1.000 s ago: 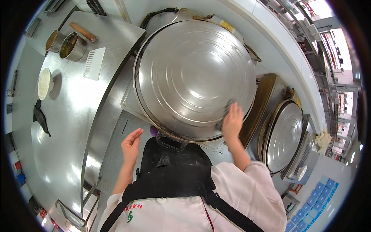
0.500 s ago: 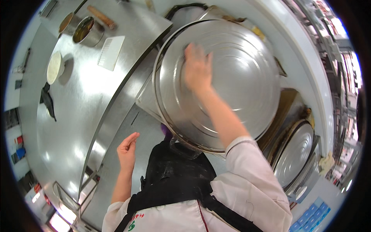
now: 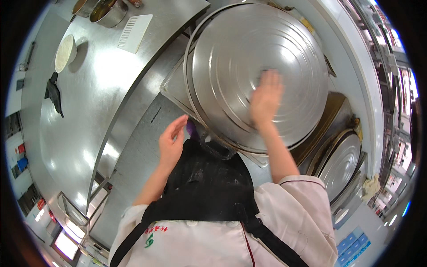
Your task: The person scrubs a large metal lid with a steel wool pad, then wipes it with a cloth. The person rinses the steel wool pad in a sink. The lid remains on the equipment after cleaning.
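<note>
A large round metal lid point(image 3: 231, 49) with concentric rings covers a wide round vessel in front of me. My right hand point(image 3: 266, 100) lies palm down over the lid's middle, fingers stretched out and smeared by motion. At its fingertips is a dark patch; whether it is a shadow, a reflection or some object, I cannot make out. My left hand point(image 3: 171, 140) hovers open and empty beside the near left rim, its fingers straight and close together. Just off those fingertips, something purple point(image 3: 192, 130) shows below the vessel's edge, next to a clear loop-shaped handle point(image 3: 217, 150).
On the left stands a long steel counter point(image 3: 89, 100) bearing metal pots point(image 3: 109, 14), a white slotted board point(image 3: 135, 33), a pale bowl point(image 3: 66, 53) and a black object point(image 3: 54, 95). A second round lid point(image 3: 341, 162) is at right, beside the white wall point(image 3: 349, 75).
My right hand has slid rightward across the lid toward its middle. The left hand has risen and come closer to the vessel's near rim. The whole view has shifted slightly.
</note>
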Demonstrator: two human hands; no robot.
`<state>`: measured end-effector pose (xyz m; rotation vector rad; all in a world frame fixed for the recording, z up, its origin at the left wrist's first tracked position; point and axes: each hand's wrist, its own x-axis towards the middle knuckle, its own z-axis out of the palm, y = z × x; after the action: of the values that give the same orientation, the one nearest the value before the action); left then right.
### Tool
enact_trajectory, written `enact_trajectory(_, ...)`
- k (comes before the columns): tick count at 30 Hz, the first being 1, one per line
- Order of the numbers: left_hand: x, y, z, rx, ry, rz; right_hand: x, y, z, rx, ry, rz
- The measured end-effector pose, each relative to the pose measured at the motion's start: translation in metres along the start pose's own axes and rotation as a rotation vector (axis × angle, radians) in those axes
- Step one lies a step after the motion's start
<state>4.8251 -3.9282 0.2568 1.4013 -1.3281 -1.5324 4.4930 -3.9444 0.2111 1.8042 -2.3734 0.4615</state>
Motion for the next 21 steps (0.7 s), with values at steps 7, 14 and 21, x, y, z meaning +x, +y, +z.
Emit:
enact_trajectory(7, 0.045, 0.04, 0.063, 0.465, -0.329, 0.519, -0.048, -0.055, -0.027, 0.66, -0.141, -0.393)
enact_trajectory(14, 0.009, 0.0, 0.112, 0.626, -0.346, 0.543, -0.108, 0.018, -0.07, 0.642, -0.059, -0.283)
enact_trajectory(21, -0.039, -0.016, 0.145, 0.717, -0.102, 0.511, -0.132, 0.027, -0.089, 0.478, -0.241, -0.53)
